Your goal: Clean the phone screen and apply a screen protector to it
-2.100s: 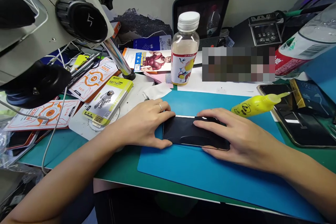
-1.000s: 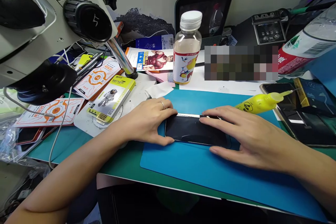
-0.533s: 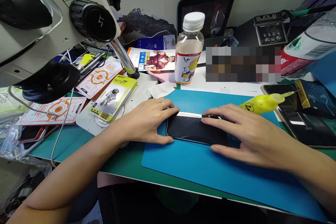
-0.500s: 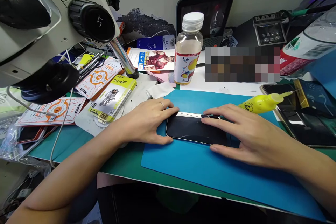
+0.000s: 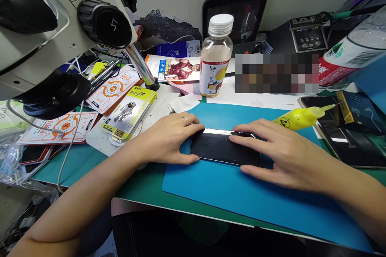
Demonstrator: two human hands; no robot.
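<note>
A black phone [image 5: 217, 147] lies flat, screen up, on the blue mat [image 5: 229, 192]. My left hand [image 5: 167, 138], with a ring on one finger, grips the phone's left end between thumb and fingers. My right hand [image 5: 277, 153] lies over the phone's right half, fingers stretched out and pressing flat on the glass, thumb along the near edge. The right end of the phone is hidden under that hand.
A microscope head [image 5: 60, 28] overhangs the left. Battery packs [image 5: 129, 112] and cards lie beneath it. A capped bottle [image 5: 215, 56] stands behind the mat. A yellow dispenser bottle [image 5: 297, 117] and another phone [image 5: 343, 132] lie at the right.
My right hand has slid slightly rightward along the phone's screen. My left hand keeps its hold on the left end; the phone stays in place.
</note>
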